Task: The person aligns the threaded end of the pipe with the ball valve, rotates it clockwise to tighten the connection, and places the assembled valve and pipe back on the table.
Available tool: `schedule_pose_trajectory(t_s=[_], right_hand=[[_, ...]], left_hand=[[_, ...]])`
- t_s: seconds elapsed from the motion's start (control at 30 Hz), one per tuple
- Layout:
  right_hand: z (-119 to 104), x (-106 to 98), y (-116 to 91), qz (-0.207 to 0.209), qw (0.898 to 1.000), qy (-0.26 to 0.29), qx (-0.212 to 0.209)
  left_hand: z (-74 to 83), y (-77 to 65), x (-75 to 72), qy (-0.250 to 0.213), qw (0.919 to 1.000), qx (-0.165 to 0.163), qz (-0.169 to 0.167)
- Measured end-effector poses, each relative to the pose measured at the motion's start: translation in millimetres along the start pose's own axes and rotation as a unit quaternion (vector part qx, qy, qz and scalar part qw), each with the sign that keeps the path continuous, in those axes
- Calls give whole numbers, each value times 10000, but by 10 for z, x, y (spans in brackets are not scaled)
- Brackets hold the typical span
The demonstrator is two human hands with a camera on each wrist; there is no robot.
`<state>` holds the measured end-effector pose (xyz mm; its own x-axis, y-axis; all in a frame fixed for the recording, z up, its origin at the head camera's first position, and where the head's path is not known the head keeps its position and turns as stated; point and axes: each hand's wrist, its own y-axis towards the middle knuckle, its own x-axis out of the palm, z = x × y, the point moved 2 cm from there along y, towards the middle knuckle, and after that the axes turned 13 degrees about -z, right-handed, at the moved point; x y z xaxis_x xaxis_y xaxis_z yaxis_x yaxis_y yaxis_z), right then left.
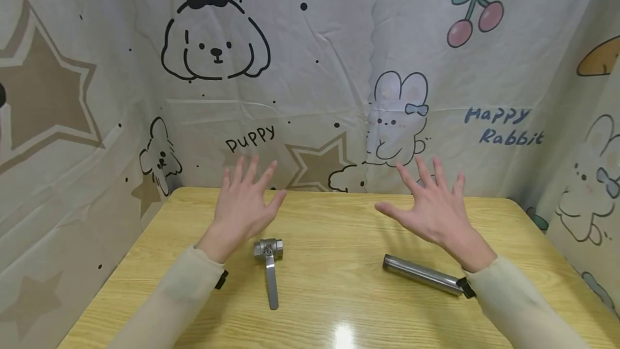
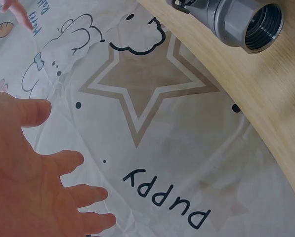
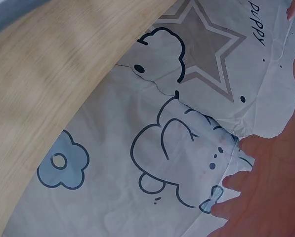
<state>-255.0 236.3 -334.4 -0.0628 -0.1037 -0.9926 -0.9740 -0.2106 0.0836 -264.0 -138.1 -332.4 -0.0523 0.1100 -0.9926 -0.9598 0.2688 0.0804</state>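
My left hand [image 1: 244, 203] is held up above the far left part of the table, fingers spread, holding nothing. Just below and right of it lies a metal ball valve [image 1: 269, 252] with a long flat lever handle [image 1: 272, 284] pointing toward me. In the left wrist view the threaded opening of the valve [image 2: 231, 22] shows at the top. My right hand [image 1: 436, 206] is raised in the same way on the right, fingers apart and nothing in them. Under it lies a steel pipe [image 1: 421, 273], its right end overlapped by the right wrist. Part of the pipe [image 3: 14, 12] shows in the right wrist view.
The wooden table [image 1: 329, 241] has rounded far corners. A printed cloth curtain [image 1: 319, 69] with cartoon drawings hangs right behind it and along both sides. A dark strap piece [image 1: 221, 279] sits at the left cuff, another [image 1: 466, 287] at the right.
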Motion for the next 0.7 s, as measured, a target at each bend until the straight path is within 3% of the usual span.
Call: schedule_pose_trajectory(t_s=[0.7], right_hand=[[151, 113, -356, 106, 9999, 81, -47]], left_hand=[[-88, -209, 93, -102, 9999, 25, -27]])
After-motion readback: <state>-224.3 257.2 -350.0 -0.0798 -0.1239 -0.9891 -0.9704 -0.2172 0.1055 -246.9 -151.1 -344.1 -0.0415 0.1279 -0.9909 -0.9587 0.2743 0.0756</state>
